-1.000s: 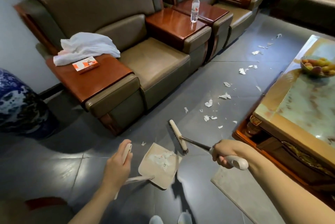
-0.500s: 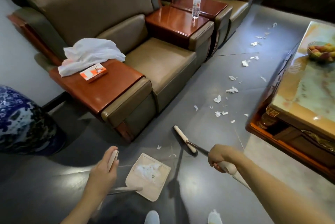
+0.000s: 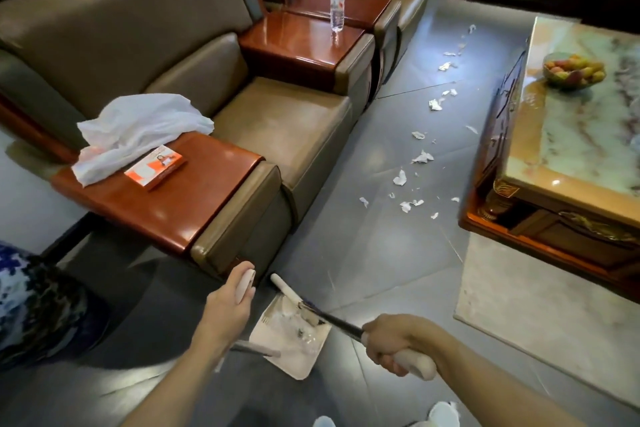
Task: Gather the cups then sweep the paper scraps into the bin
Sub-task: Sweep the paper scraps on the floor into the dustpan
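Over the dustpan (image 3: 292, 357), broom (image 3: 286, 290) (scraps (image 3: 400, 178) beyond)

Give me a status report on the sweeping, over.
Left hand grips dustpan, right hand grips broom. Broom head over dustpan, few scraps inside. Paper scraps trail on floor ahead, beside coffee table.

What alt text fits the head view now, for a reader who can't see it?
The right hand grips a broom whose brush head sits over a beige dustpan, which the left hand holds by its handle. A trail of white paper scraps lies on the grey floor between the sofa and the marble-topped coffee table.
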`<act>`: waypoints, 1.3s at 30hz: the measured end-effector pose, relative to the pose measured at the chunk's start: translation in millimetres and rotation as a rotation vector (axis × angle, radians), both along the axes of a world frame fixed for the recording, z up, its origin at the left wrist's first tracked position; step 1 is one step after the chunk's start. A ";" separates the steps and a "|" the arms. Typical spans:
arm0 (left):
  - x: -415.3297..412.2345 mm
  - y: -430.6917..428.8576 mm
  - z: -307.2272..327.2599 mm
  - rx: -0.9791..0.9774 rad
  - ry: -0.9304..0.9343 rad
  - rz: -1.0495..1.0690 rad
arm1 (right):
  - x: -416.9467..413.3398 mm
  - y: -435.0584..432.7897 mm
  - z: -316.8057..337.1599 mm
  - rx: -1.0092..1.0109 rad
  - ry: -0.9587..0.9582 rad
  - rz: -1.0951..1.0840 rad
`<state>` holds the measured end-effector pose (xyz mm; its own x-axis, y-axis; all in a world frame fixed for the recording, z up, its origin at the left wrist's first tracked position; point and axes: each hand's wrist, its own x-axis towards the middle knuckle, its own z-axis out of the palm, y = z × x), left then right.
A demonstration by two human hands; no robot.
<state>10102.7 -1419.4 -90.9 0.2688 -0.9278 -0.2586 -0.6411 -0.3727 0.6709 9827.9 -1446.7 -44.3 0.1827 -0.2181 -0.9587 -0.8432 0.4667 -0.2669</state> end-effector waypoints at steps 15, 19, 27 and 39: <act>-59.1 -76.7 20.4 -0.120 0.014 -0.095 | -123.7 -103.9 78.9 -0.044 -0.059 -0.416; -100.5 -143.8 22.6 -0.139 0.005 -0.120 | -169.8 -162.8 81.0 -0.065 -0.076 -0.517; -190.7 -277.5 32.1 -0.110 -0.023 -0.131 | -256.0 -282.7 58.8 -0.241 0.085 -0.452; -260.3 -430.2 6.4 0.083 0.032 -0.278 | -322.5 -409.4 -31.2 -0.447 0.522 -0.210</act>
